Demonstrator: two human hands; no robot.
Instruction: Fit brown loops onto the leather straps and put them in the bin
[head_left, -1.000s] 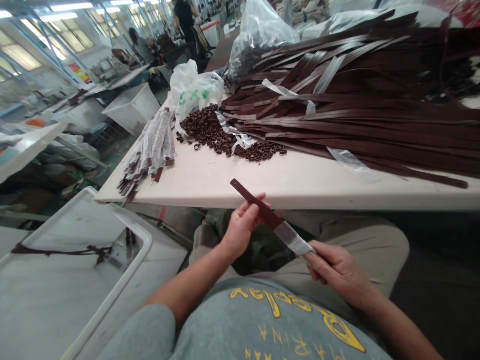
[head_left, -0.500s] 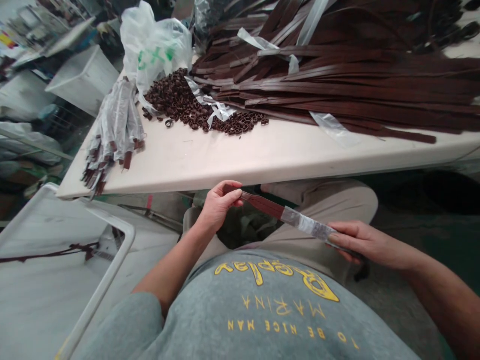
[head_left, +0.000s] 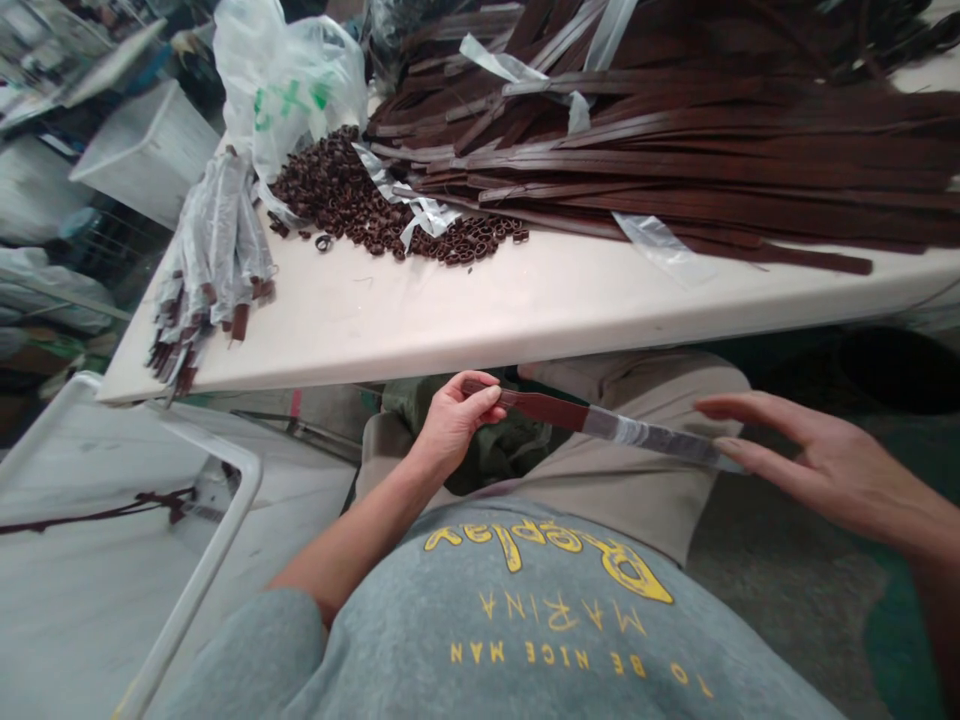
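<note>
My left hand [head_left: 459,420] is closed on one end of a dark brown leather strap [head_left: 551,409], pinched between thumb and fingers. The strap slants down to the right over my lap, and a clear plastic sleeve [head_left: 645,438] covers its far part. At the sleeve's right end is my right hand [head_left: 832,465], with thumb and fingers apart. Its thumb tip lies by the sleeve's edge; whether it touches cannot be made out.
On the white table [head_left: 450,330] lie brown straps [head_left: 675,165], a heap of small brown loops [head_left: 375,215] and a bundle of sleeved straps [head_left: 217,240]. A plastic bag [head_left: 300,80] stands behind the loops. A white bin [head_left: 247,470] is at my left.
My right hand has moved right along the sleeve and its fingers have opened. My left hand, still pinching the strap, has shifted slightly right.
</note>
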